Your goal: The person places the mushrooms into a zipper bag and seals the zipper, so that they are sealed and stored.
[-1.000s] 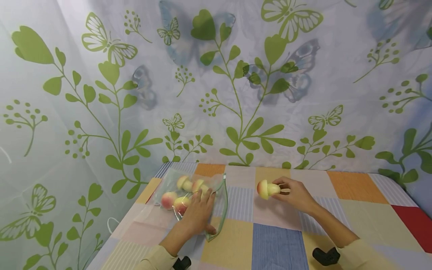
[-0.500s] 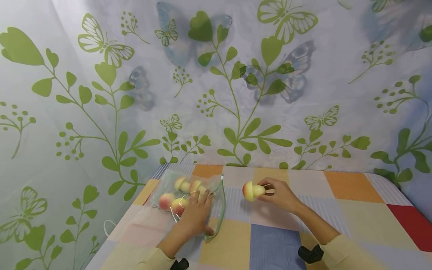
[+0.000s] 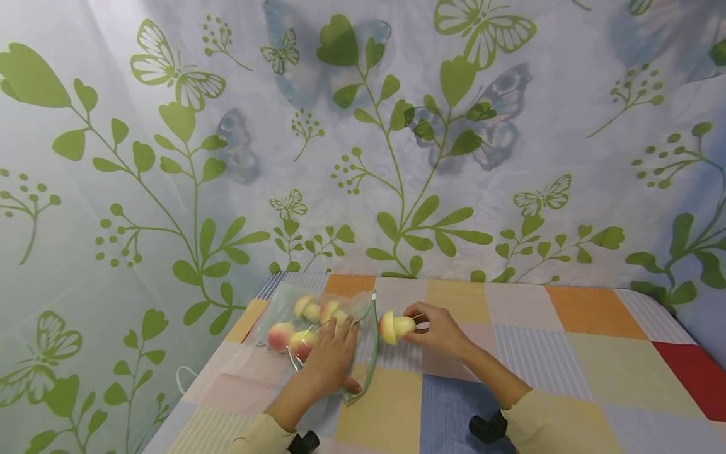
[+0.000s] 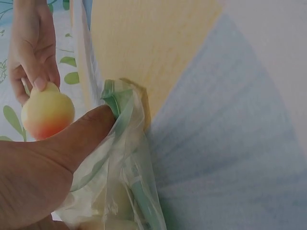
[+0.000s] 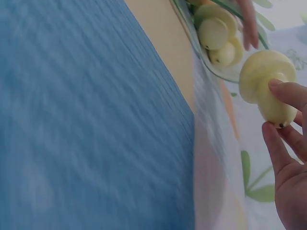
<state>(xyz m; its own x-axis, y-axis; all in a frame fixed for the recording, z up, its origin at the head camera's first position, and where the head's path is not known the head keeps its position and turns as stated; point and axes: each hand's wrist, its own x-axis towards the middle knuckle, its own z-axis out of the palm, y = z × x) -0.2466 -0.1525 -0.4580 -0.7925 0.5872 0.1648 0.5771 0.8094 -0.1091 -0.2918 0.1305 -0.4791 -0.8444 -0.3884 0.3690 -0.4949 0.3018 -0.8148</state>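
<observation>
In the head view a clear zip bag (image 3: 278, 366) with a green zip edge lies at the table's left, several toy mushrooms (image 3: 308, 308) inside it. My left hand (image 3: 331, 359) rests on the bag with fingers extended; its thumb (image 4: 91, 129) touches the green zip edge in the left wrist view. Right of the bag's mouth, my right hand (image 3: 442, 331) pinches a toy mushroom (image 3: 394, 326) by its pale stem. The yellow and red cap points toward the bag. A small dark dot on the stem end of this held mushroom (image 5: 268, 81) shows in the right wrist view.
A patchwork cloth (image 3: 465, 403) covers the table. Behind and to the left hangs a curtain (image 3: 363, 189) with green leaves and butterflies. A thin white loop (image 3: 184, 378) shows by the table's left edge.
My right hand has moved left with the toy mushroom, from mid-table to just beside the bag's zip edge. My left hand has stayed on the bag. The head view shifted slightly.
</observation>
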